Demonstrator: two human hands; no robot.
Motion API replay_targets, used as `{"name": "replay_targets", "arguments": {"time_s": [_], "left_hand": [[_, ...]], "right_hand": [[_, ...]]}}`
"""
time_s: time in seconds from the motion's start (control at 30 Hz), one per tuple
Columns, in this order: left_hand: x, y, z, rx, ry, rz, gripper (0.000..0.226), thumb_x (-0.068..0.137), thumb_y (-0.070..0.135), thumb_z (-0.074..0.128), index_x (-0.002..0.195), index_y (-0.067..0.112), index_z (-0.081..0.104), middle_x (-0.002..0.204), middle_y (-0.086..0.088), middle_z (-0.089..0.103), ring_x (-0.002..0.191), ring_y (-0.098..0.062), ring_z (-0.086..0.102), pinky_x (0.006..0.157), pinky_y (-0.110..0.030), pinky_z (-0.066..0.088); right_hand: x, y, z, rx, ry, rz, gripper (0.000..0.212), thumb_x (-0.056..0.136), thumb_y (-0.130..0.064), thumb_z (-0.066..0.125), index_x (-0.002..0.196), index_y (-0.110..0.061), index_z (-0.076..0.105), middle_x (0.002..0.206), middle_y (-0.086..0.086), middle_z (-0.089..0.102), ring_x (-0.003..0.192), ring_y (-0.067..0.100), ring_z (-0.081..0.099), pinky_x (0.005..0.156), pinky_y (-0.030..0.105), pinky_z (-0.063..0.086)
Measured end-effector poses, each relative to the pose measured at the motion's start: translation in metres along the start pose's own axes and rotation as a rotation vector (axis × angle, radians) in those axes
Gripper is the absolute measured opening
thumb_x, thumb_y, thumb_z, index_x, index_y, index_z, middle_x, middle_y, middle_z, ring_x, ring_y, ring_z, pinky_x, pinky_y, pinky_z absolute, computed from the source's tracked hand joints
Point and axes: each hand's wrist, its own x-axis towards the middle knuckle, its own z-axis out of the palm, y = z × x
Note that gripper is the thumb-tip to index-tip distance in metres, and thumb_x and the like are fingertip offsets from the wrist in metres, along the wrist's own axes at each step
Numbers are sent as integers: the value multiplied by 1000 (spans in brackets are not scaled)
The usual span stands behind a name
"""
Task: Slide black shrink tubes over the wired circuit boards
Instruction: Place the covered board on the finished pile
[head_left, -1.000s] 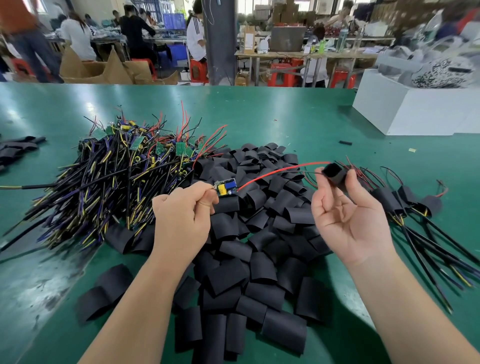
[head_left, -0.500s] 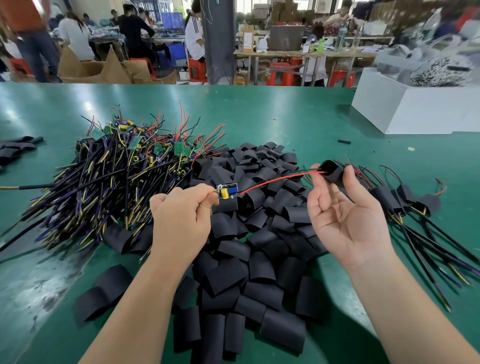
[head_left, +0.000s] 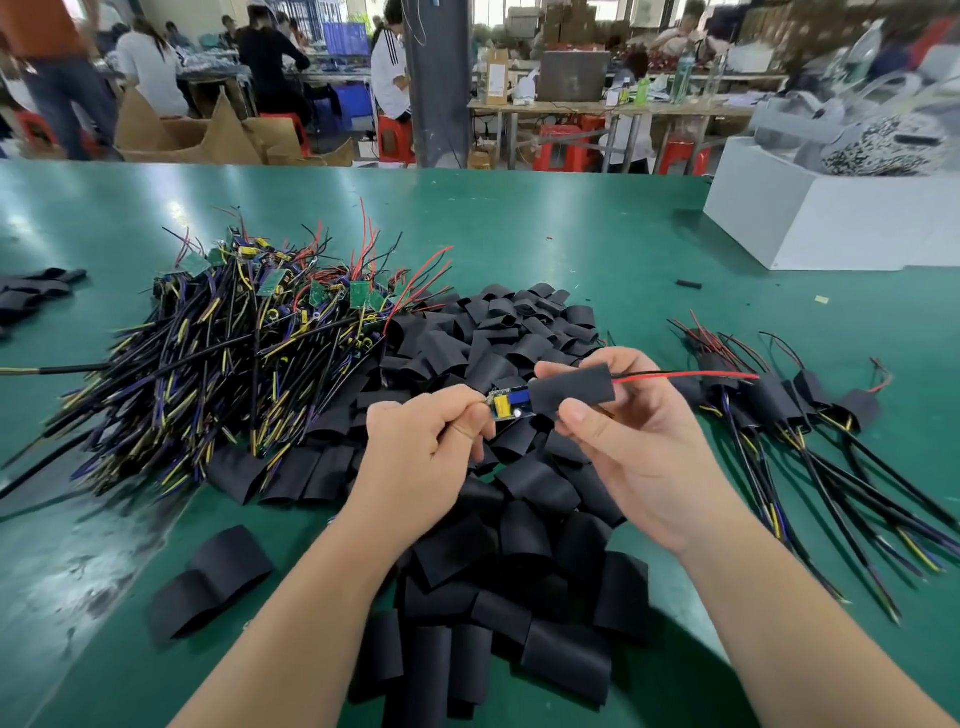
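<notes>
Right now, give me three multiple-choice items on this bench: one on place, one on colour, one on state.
1. The sleeved boards lie on the table's: A) left; B) right; C) far edge.
2. The long wire leaving the held tube is: A) green; B) red; C) white.
3. The held board is: A) bare; B) wholly covered; C) partly inside the tube.

B: they lie beyond the right hand.
B: it shows red past the tube's right end.
C: its yellow and blue parts stick out toward the left hand.
</notes>
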Motion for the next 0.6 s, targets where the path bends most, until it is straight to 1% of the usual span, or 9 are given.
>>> {"name": "replay_targets", "arguments": {"time_s": [0.07,0.13,0.23,0.3,0.37,0.43,0.5,0.53,0.6], "left_hand": [[0,0,0,-40,-11,-18,26,93,24,46,72,22,60,57,6,58,43,-4,43,53,-10,27],[0,0,2,-29,-25,-27,26,93,25,45,71,23,60,58,7,59,44,-5,42,52,-9,27],[-1,1,4,-24,-32,-7,26,93,23,47,70,21,61,57,8,58,48,-6,47,57,-15,31],[-2,4,6,2,-43,11,26,93,22,47,69,21,60,57,7,58,49,-6,48,61,-26,34],[-2,6,6,96,-35,17,27,92,24,46,68,24,57,56,6,57,50,-7,48,68,-35,36],[-2,8,5,269,-33,23,26,92,27,44,70,24,58,56,4,57,57,-10,50,78,-39,34],[-2,10,4,413,-42,43,27,91,27,43,70,21,58,56,4,54,61,-15,49,76,-37,30],[-2,12,3,468,-34,65,28,90,24,43,67,20,57,55,5,51,60,-16,47,73,-36,28],[-3,13,2,543,-7,109,29,87,20,41,62,19,55,52,7,44,57,-19,44,68,-36,24]], "right_hand": [[1,-1,-2,-45,-42,-25,34,74,8,66,99,-10,49,104,15,72,99,19,68,79,21,51],[0,0,-5,-88,-75,-43,36,75,7,65,102,-12,49,107,14,72,100,20,68,81,23,51],[-1,4,-4,-174,-96,-72,44,75,5,65,110,-19,56,106,12,72,100,21,69,81,26,53],[-2,6,-2,-256,-84,-79,41,76,1,68,108,-23,63,106,8,73,90,17,70,77,24,53],[-2,8,1,-297,-22,-65,31,76,-6,75,102,-20,65,100,3,74,75,11,68,72,23,55],[-2,11,3,-262,61,-17,29,68,-19,77,95,-17,68,89,4,75,71,12,67,69,23,55],[-2,14,4,-189,112,45,30,62,-26,76,90,-17,70,82,5,74,70,14,67,65,23,54],[-2,15,4,-188,114,65,31,62,-25,75,91,-17,69,82,5,74,72,14,67,65,22,54],[-3,17,4,-238,88,82,31,70,-16,73,101,-16,67,90,5,75,81,14,68,69,21,53]]}}
